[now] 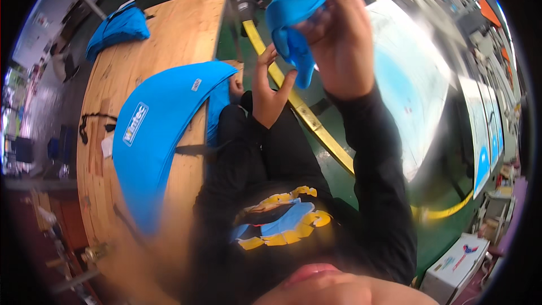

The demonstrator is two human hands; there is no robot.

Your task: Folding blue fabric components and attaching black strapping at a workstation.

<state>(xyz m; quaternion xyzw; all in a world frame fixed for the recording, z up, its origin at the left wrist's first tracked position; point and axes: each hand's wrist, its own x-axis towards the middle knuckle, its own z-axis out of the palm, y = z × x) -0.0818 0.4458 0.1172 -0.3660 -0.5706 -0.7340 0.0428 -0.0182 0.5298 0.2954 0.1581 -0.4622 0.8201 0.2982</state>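
Observation:
My right hand (344, 39) is raised high at the upper middle, its fingers closed on a bright blue piece of cloth (296, 8). The cloth hangs in folds, and a narrow end dangles below the palm. Just left of and below it is my left hand (271, 90), thumb and fingers apart with nothing between them. On the wooden bench to my left lies a stack of curved blue fabric panels (164, 87) with white printed patches. Its near tip is blurred, and part of the stack drapes over the bench edge beside my leg.
A bundle of blue cloth (118, 29) sits at the far end of the wooden bench (180, 25). Yellow strips (307, 116) cross the green floor. To the right stand a large white, blue-stained panel (409, 90) and a white box (456, 265).

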